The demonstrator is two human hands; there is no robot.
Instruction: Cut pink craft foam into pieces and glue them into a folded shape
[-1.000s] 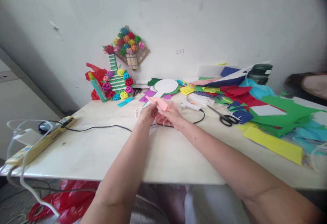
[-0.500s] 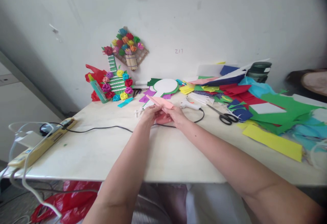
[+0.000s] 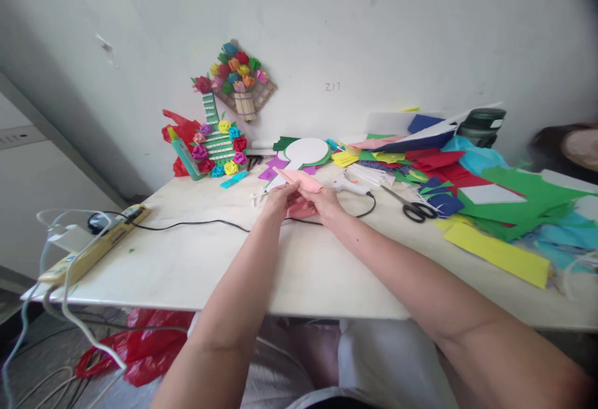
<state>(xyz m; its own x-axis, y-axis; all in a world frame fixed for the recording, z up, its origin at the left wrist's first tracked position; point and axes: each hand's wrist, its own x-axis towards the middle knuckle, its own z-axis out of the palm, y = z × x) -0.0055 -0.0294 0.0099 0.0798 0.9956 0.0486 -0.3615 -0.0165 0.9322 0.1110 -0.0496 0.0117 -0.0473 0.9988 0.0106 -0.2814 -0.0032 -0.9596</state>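
A sheet of pink paper (image 3: 303, 180) is bent between my two hands above the middle of the table. My left hand (image 3: 281, 200) pinches its left side. On its right side my right hand (image 3: 326, 202) is closed, with the fingers partly hidden behind the paper. The hands almost touch each other. Just beyond them lies a white round cutout (image 3: 306, 150) with a stem, on green and purple paper. A white glue gun (image 3: 351, 186) rests right of my right hand, its black cord running left behind my wrists.
Black-handled scissors (image 3: 418, 211) lie to the right, beside piled coloured paper (image 3: 509, 200) and a yellow strip (image 3: 498, 252). A green glue bottle (image 3: 184, 155) leans by a flower-decorated guitar shape (image 3: 219, 145). A power strip (image 3: 100, 244) with cables sits at the left edge.
The camera view has shifted slightly, so the whole scene sits a little further right. Both hands still hold the pink paper in nearly the same pose.
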